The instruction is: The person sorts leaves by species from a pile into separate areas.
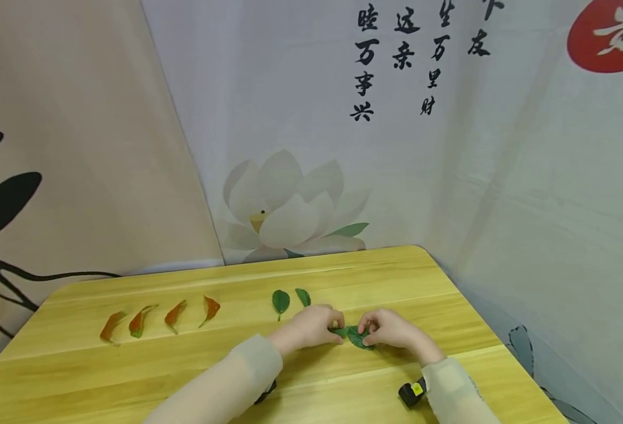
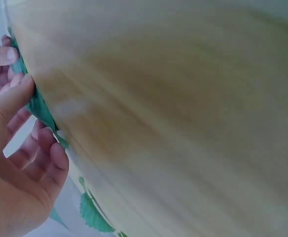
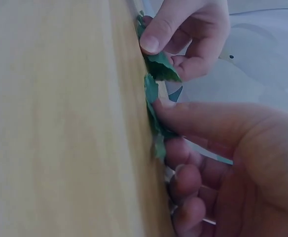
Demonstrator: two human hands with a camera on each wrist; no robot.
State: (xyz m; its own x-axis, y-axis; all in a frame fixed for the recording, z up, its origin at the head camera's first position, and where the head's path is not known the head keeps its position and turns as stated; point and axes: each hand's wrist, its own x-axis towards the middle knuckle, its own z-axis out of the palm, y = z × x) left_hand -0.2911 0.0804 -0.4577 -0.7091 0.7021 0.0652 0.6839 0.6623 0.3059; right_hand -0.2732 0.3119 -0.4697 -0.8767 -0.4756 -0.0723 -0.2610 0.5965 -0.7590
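Just right of the table's middle, two green leaves with toothed edges are held side by side. My left hand (image 1: 311,325) pinches one green leaf (image 3: 162,68) between thumb and fingers. The other green leaf (image 1: 359,338) is pinched by my right hand (image 1: 391,331), its thumb on top in the right wrist view. Both leaves are low over the wooden tabletop (image 1: 311,377), and in the head view they meet or overlap. Fingers hide part of each leaf.
Behind my left hand lie two more green leaves, a broad one (image 1: 281,302) and a narrower-looking one (image 1: 303,297). Several curled orange-red leaves (image 1: 176,315) lie in a row at the left. A printed cloth (image 1: 301,118) hangs behind the table.
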